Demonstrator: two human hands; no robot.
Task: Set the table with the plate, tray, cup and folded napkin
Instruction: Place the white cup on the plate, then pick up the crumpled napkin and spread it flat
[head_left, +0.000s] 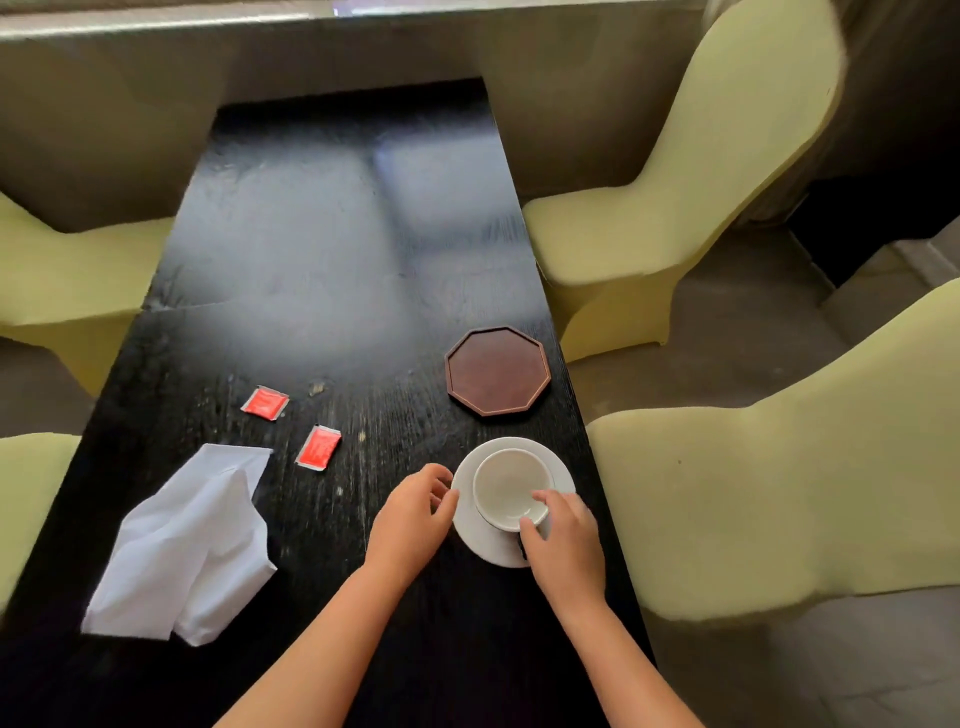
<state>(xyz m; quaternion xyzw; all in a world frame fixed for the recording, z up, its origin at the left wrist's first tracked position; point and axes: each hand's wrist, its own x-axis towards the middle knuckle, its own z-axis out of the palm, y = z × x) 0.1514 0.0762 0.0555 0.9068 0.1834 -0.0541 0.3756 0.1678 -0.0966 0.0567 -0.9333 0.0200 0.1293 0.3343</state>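
Observation:
A white cup stands on a white plate near the right edge of the black table. My right hand grips the cup's near rim between thumb and fingers. My left hand holds the plate's left rim with curled fingers. Just beyond the plate lies a brown octagonal tray with nothing on it. A white napkin lies loose and rumpled at the near left of the table.
Two red sachets lie between the napkin and the tray. Pale yellow covered chairs stand along the right side, and others along the left. A grey wall ledge closes the far end.

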